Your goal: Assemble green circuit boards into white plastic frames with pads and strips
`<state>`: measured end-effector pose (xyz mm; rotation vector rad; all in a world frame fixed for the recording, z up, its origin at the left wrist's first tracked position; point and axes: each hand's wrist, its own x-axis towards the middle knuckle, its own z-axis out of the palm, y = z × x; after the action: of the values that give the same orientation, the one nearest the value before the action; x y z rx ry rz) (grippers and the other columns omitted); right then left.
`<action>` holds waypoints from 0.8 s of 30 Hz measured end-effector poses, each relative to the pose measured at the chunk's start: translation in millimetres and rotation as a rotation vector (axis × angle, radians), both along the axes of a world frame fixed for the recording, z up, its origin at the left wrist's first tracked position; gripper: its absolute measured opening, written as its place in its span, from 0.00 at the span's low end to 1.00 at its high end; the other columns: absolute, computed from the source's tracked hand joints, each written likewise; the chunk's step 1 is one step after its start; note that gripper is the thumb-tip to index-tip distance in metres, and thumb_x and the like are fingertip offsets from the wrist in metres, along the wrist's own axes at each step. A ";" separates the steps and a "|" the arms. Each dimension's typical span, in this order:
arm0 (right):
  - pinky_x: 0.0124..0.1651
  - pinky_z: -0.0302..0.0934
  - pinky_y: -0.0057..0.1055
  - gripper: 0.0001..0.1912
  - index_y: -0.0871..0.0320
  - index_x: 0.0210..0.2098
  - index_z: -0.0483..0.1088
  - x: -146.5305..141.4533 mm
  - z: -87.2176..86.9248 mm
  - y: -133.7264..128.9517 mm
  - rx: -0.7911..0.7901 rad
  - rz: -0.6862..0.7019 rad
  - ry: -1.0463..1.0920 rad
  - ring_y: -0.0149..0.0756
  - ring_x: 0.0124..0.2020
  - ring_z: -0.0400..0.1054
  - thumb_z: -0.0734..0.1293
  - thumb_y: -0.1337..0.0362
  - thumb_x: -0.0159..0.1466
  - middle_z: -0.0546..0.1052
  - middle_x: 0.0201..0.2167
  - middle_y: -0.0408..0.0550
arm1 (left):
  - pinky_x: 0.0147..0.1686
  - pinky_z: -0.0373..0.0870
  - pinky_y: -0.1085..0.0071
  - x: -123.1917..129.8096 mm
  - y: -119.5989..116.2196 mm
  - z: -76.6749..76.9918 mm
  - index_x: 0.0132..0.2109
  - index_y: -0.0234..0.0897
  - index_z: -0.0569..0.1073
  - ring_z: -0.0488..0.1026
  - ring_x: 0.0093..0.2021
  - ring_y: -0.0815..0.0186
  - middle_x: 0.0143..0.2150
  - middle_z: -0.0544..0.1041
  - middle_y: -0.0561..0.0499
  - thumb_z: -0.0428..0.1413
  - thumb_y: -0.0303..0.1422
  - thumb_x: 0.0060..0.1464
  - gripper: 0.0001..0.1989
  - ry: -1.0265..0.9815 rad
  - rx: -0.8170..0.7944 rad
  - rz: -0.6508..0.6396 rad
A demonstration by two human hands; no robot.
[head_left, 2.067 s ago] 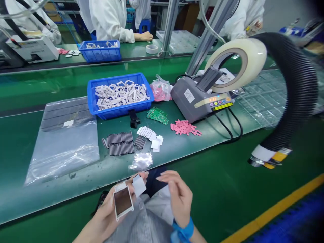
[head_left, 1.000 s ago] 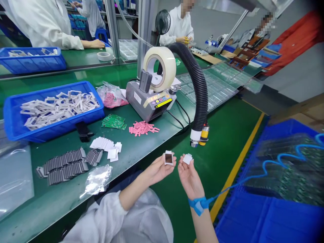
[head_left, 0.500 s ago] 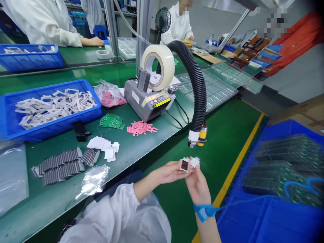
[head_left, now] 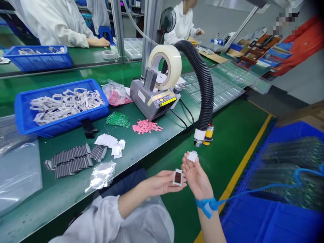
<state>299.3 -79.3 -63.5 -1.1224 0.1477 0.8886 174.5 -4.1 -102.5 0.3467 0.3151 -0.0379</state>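
Observation:
My left hand [head_left: 162, 183] holds a small dark display panel in a white frame [head_left: 178, 178] between thumb and fingers, its dark face turned up. To its right, my right hand [head_left: 198, 177] is palm up and pinches a white square sheet [head_left: 192, 156] with a tab between thumb and fingertips. A blue wrist strap [head_left: 206, 205] with a cord circles my right wrist. Just above the white sheet hangs the nozzle [head_left: 198, 137] of a black flexible hose [head_left: 202, 77], not touching it.
On the green bench stand a blue bin [head_left: 63, 116] of white frames, a tape dispenser [head_left: 153, 99], pink strips [head_left: 146, 126], green circuit boards [head_left: 117, 119], white sheets [head_left: 107, 140] and stacked grey pieces [head_left: 71, 160]. Blue crates [head_left: 268, 216] sit at right. Co-workers in white sit across the bench.
My hands have moved apart: the left one drew down and left with the framed panel, while the right one lifted the white sheet slightly toward the nozzle. The view shifted a little.

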 end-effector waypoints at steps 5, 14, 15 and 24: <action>0.38 0.69 0.22 0.21 0.51 0.36 0.76 -37.7 22.7 7.2 0.085 0.024 0.083 0.26 0.35 0.72 0.77 0.51 0.44 0.78 0.36 0.40 | 0.43 0.70 0.72 -54.9 11.2 35.3 0.43 0.35 0.77 0.76 0.43 0.65 0.39 0.79 0.48 0.65 0.40 0.44 0.19 0.055 0.044 0.204; 0.34 0.64 0.17 0.17 0.57 0.41 0.74 -101.5 74.8 11.2 0.590 0.483 0.193 0.23 0.31 0.69 0.71 0.53 0.57 0.75 0.30 0.43 | 0.39 0.71 0.81 -101.8 6.4 91.6 0.41 0.40 0.78 0.78 0.40 0.70 0.38 0.81 0.52 0.66 0.38 0.44 0.15 -0.025 0.154 0.582; 0.33 0.63 0.17 0.18 0.56 0.42 0.73 -104.4 77.8 13.3 0.601 0.494 0.205 0.23 0.31 0.68 0.71 0.52 0.57 0.75 0.29 0.43 | 0.38 0.72 0.81 -104.7 5.4 96.4 0.40 0.40 0.78 0.78 0.40 0.70 0.38 0.82 0.52 0.66 0.38 0.44 0.15 -0.033 0.154 0.610; 0.34 0.62 0.19 0.16 0.54 0.38 0.72 -120.1 93.2 24.4 0.576 0.516 0.196 0.24 0.30 0.66 0.67 0.49 0.59 0.73 0.28 0.42 | 0.41 0.71 0.82 -117.5 5.9 118.8 0.41 0.42 0.77 0.78 0.43 0.71 0.41 0.83 0.54 0.66 0.35 0.45 0.14 -0.158 0.205 0.647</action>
<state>179.2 -54.9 29.6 -0.5306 -0.2407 1.3921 57.0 1.8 16.3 0.4346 0.2631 0.6582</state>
